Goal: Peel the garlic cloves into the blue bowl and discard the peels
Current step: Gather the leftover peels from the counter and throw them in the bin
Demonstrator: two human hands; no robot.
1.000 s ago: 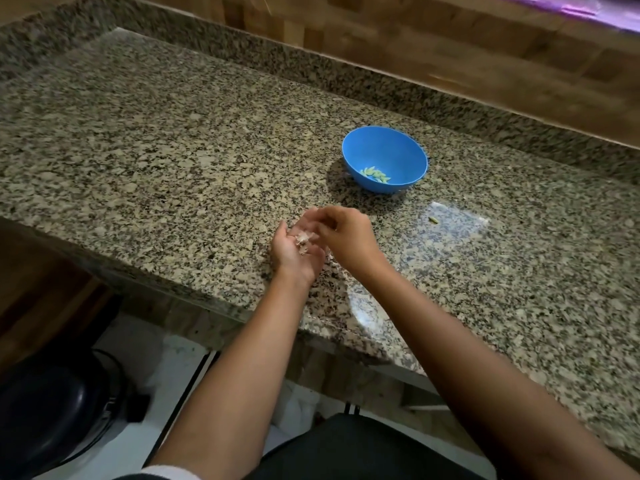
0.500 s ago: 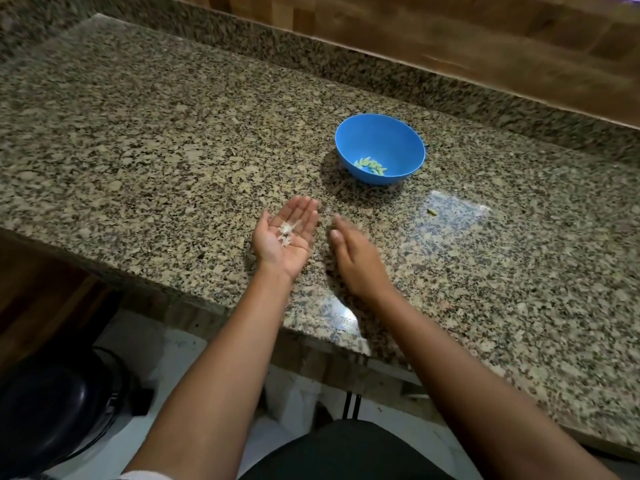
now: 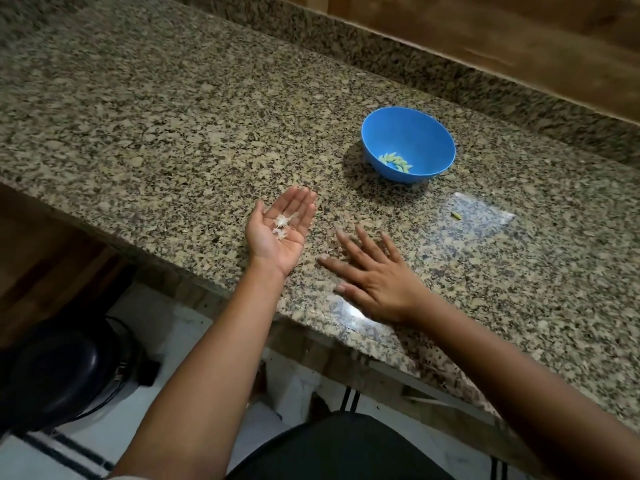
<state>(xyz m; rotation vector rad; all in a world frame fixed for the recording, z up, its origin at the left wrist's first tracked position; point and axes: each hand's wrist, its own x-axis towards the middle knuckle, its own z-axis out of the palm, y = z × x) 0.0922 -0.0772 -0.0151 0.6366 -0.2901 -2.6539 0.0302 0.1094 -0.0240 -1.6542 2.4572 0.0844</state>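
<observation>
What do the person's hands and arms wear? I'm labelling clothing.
Nothing shows on the left hand or right hand: no gloves, rings or watch. Both forearms are bare; only a white sleeve edge appears at the left arm's bottom.

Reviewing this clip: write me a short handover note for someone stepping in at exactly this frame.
Left hand: open, palm up over the countertop, carrying a small pile of white garlic peels.
Right hand: open, fingers spread, palm down on the counter, holding nothing.
Blue bowl: farther back, with peeled cloves inside.
One small stray piece lies on the counter right of the bowl; cannot tell if it is clove or peel.
Done: cloves peeled into the bowl.
Left: discard the peels; deal with the stray piece.
</observation>
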